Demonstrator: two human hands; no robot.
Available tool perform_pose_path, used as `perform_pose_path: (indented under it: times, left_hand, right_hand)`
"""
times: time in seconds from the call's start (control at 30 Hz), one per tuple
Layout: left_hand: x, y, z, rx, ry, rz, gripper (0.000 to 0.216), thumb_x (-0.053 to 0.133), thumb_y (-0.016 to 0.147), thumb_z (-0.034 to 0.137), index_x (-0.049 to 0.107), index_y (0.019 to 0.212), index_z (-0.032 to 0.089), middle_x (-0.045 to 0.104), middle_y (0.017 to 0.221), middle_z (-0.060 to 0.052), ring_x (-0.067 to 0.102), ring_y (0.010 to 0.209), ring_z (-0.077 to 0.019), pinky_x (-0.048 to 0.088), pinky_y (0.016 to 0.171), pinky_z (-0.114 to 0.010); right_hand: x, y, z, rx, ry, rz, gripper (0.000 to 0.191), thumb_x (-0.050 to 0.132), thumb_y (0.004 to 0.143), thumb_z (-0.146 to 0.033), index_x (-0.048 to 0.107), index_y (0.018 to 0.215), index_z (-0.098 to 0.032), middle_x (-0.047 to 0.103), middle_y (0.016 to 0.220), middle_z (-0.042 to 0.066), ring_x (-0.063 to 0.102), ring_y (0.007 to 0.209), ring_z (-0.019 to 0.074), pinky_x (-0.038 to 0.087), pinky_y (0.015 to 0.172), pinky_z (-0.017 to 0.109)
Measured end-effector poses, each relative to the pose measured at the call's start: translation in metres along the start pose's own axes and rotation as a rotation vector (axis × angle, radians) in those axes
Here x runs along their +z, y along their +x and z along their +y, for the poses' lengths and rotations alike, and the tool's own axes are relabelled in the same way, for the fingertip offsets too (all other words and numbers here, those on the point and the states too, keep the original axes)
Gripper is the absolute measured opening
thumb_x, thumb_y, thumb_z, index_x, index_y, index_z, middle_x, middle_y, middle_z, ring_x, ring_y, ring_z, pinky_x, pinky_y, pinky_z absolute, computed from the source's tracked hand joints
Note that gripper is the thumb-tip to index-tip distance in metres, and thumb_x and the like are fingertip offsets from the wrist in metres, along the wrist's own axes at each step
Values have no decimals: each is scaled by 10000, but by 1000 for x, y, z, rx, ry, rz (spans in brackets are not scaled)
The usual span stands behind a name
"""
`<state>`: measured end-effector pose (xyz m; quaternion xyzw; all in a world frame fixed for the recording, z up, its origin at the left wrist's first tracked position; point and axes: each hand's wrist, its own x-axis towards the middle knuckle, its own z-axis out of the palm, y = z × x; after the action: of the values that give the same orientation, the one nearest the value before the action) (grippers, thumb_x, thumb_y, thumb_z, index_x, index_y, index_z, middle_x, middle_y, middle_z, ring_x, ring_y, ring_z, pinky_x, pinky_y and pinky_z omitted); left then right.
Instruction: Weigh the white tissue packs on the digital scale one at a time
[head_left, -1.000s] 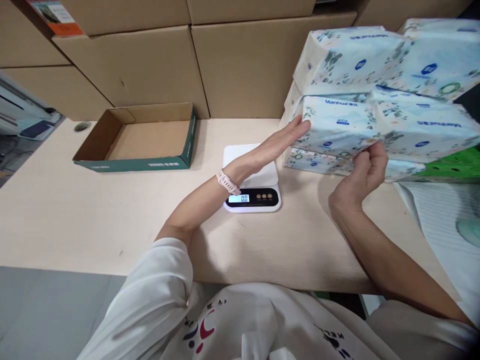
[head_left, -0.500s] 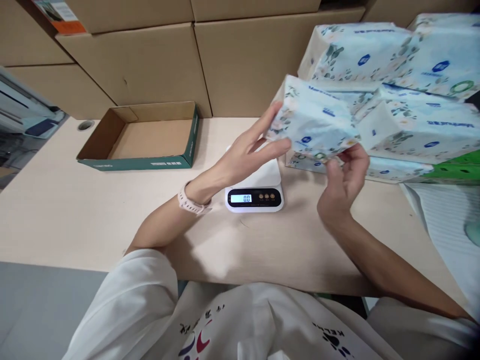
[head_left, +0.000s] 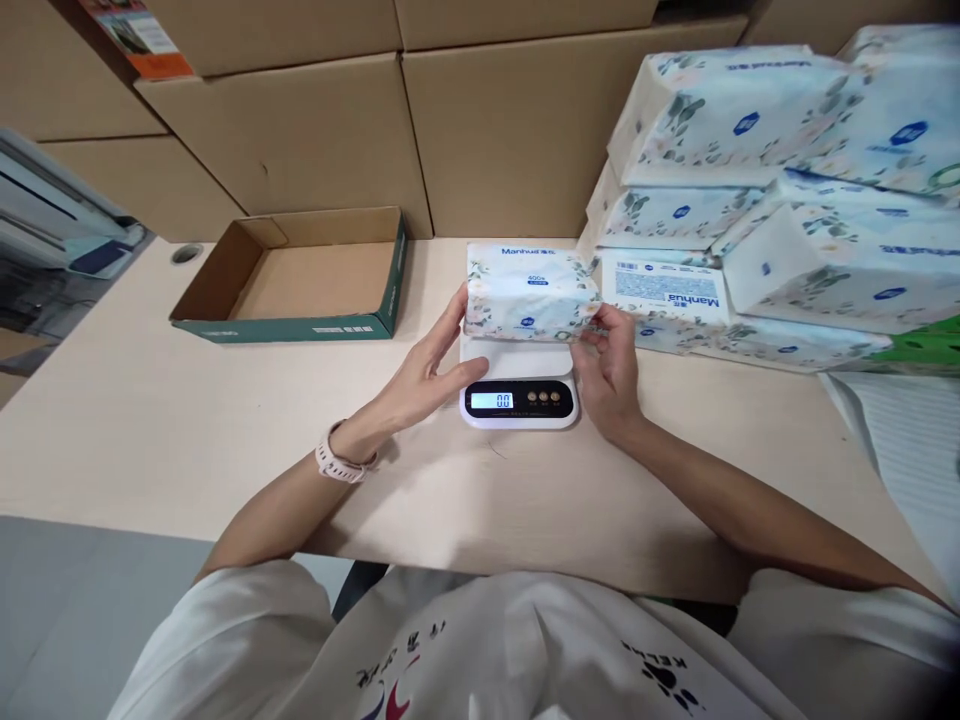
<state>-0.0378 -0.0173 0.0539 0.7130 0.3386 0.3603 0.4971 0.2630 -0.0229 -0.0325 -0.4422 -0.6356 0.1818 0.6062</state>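
Observation:
A pale blue, flower-printed tissue pack [head_left: 529, 292] is over the rear part of a white digital scale [head_left: 517, 362], whose display reads 0.0. My left hand [head_left: 431, 370] is at the pack's left side, fingers along its edge and the thumb stretched out in front over the scale's plate. With bent fingers, my right hand [head_left: 611, 365] grips the pack's lower right corner. Whether the pack touches the plate I cannot tell; it hides the back of the scale.
Several more tissue packs [head_left: 682, 215] are stacked at the right, by a green crate [head_left: 930, 340]. An open shallow carton [head_left: 281, 328] lies on the table [head_left: 225, 430] at the left. Cardboard boxes [head_left: 510, 140] form a wall behind. White sheeting [head_left: 900, 430] lies at the right edge.
Both hands have brought the tissue pack left and down from beside the stack to above the scale, and the pack has levelled. The display still shows 0.0.

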Motion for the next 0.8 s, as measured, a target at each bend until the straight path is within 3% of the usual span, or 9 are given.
perform_pose_path:
  times: [0.1, 0.2, 0.3, 0.4, 0.57, 0.7, 0.8]
  left_hand:
    - [4, -7, -1, -50, 18, 64, 1152, 898, 1016, 731, 353, 1951, 339, 227, 2055, -67, 154, 1935, -402, 143, 1605, -536]
    - [10, -13, 7, -102, 18, 175, 996, 994, 964, 604, 571, 1822, 326, 392, 1999, -94, 256, 1913, -410, 185, 1600, -512]
    - [13, -18, 8, -114, -15, 250, 861, 1044, 917, 475, 681, 1685, 328, 443, 1973, -95, 297, 1903, -400, 212, 1593, -515]
    - [14, -17, -4, -205, -169, 367, 702, 981, 956, 460, 712, 1588, 316, 497, 1932, -105, 392, 1861, -393, 332, 1553, -530]
    - [13, -7, -20, -398, -429, 616, 457, 813, 1014, 375, 709, 1439, 242, 674, 1722, -146, 681, 1617, -316, 494, 1465, -482]
    - [13, -2, -16, -440, -480, 654, 415, 773, 1011, 317, 688, 1403, 209, 701, 1670, -165, 731, 1529, -283, 521, 1446, -473]
    - [13, -2, -12, -446, -474, 652, 400, 802, 981, 282, 711, 1363, 205, 714, 1657, -166, 733, 1529, -301, 515, 1455, -494]
  right_hand:
    - [-1, 3, 2, 11, -15, -12, 540, 673, 1091, -570, 629, 1570, -324, 652, 1517, 124, 697, 1352, 311, 666, 1191, 608]
    - [-6, 6, 0, 24, -44, -26, 483, 655, 1103, -575, 681, 1506, -310, 714, 1442, 115, 715, 1335, 309, 649, 1196, 603]
    - [-9, 6, -7, 48, -72, 9, 467, 646, 1116, -623, 733, 1453, -311, 762, 1401, 109, 734, 1324, 309, 636, 1192, 600]
    - [-12, 5, -15, 102, -16, 89, 495, 676, 1107, -679, 775, 1422, -310, 795, 1367, 97, 762, 1287, 291, 638, 1168, 563]
    - [-16, 6, -19, 336, 84, 249, 540, 623, 1103, -749, 840, 1073, -255, 778, 969, 34, 734, 938, 218, 624, 928, 431]
    - [-14, 9, -4, 503, 173, 293, 620, 562, 1104, -790, 803, 907, -254, 755, 873, 46, 703, 837, 232, 579, 793, 428]
    - [-13, 7, 8, 492, 176, 303, 645, 543, 1116, -822, 768, 853, -279, 731, 834, 62, 690, 794, 258, 573, 753, 466]
